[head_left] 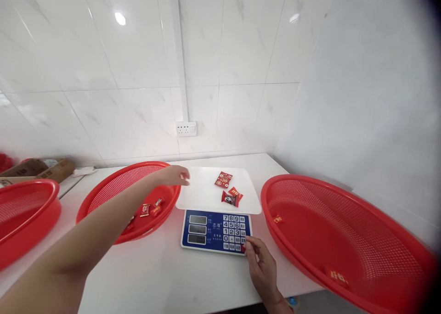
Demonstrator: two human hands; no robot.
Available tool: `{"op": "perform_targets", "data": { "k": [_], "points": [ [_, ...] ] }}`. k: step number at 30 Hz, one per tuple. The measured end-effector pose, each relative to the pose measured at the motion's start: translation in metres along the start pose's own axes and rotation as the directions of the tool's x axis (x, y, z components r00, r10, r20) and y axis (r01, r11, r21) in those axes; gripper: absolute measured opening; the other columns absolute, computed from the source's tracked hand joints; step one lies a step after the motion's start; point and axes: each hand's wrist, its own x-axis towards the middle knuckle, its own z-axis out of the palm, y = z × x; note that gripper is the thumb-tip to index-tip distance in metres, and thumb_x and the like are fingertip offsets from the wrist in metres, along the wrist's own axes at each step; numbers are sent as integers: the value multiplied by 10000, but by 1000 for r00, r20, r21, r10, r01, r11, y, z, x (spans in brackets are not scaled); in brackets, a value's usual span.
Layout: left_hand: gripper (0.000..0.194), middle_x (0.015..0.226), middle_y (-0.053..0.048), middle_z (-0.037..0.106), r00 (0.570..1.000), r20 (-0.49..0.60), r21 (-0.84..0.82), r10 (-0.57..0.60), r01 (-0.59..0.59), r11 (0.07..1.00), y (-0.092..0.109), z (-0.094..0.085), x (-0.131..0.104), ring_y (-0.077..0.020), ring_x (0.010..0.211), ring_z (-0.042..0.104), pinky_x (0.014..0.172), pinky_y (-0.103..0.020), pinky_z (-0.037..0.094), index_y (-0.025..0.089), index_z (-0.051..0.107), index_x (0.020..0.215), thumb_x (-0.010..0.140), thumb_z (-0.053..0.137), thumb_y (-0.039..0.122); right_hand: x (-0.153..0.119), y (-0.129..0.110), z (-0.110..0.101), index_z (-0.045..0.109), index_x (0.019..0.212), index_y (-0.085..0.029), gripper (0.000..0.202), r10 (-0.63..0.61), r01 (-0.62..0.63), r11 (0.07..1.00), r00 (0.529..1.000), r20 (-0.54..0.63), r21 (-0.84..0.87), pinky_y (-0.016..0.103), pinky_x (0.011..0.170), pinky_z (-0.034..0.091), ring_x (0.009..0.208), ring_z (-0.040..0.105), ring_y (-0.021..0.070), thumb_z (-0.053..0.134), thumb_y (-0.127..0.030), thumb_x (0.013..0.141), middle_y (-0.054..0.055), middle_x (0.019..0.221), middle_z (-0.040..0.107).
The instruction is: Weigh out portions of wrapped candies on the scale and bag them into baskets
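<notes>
My left hand (176, 175) reaches over the left edge of the scale's white tray (203, 194), close to the rim of a red mesh basket (138, 236). Its fingers are loosely bent and apart, with nothing visible in them. Three red wrapped packets lie on the tray: a square one (223, 180), a small one (236, 193) and a dark-red candy (230, 199). My right hand (262, 266) is closed in a pinch at the lower right corner of the blue keypad (217, 231). A bit of red shows at its fingertips, too small to name.
Several red packets (156, 207) lie in the left basket. A larger red basket (310, 227) at the right holds a few packets (337, 277). Another red basket (31, 227) and a cardboard box (55, 169) stand far left. A tiled wall with a socket (186, 129) rises behind.
</notes>
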Motion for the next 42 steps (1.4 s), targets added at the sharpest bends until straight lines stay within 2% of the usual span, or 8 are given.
{"op": "perform_targets", "data": {
  "k": [6,10,15,21,25,29,35,42],
  "points": [
    [226,1074,-12,628,952,-4,-3,307,-307,952,83,70,40,-184,1026,543,844,-269,421,248,595,961,760,584,350,1,-6,-1,624,882,-184,204,-27,26,998,1000,-13,-59,224,516,510,573,607,139,500,-346,869,41,701,648],
    [142,949,-55,632,948,9,65,318,-318,946,101,85,49,-220,900,576,717,-302,432,214,553,873,731,540,215,0,-9,-3,626,871,-185,209,-54,53,995,998,-14,-84,228,535,515,590,610,141,494,-348,873,46,715,660],
    [119,847,-14,624,970,5,129,243,-242,962,78,59,29,-186,780,575,624,-274,406,229,506,784,681,520,172,-1,-7,-2,630,872,-187,234,-16,15,998,1000,-11,-68,238,541,521,601,618,149,490,-375,874,56,733,666],
    [37,763,-24,614,994,-105,209,-20,42,977,18,2,-34,-183,643,538,535,-287,356,216,479,746,724,449,216,0,-6,-2,635,887,-180,207,-18,19,1000,1000,10,-19,231,531,521,597,629,152,505,-340,865,51,729,663],
    [119,852,-39,649,993,-93,228,-77,96,969,5,1,-49,-205,696,575,572,-305,394,216,532,823,764,475,302,2,-7,0,637,886,-182,211,-16,16,1000,999,27,-6,231,510,518,578,619,152,505,-344,861,55,714,661],
    [258,1107,-34,627,995,-98,197,-18,37,980,33,29,-15,-212,945,588,744,-322,448,251,543,1012,845,428,411,2,-7,1,639,881,-183,228,-10,11,1000,999,35,-13,233,516,520,584,624,155,500,-363,861,59,715,665],
    [364,1108,-90,598,978,-202,148,-47,78,986,85,72,65,-212,994,572,830,-403,478,185,520,1145,885,450,429,0,-9,-1,641,877,-192,206,-52,53,997,998,24,-52,221,525,516,583,624,149,501,-343,866,46,710,671],
    [353,1167,-87,555,958,-280,51,-59,76,996,95,91,103,-194,991,573,829,-408,499,161,521,1167,866,528,345,-1,-10,-2,644,880,-193,197,-70,71,996,997,25,-47,205,508,502,580,622,141,503,-330,871,37,700,668]
  ]
}}
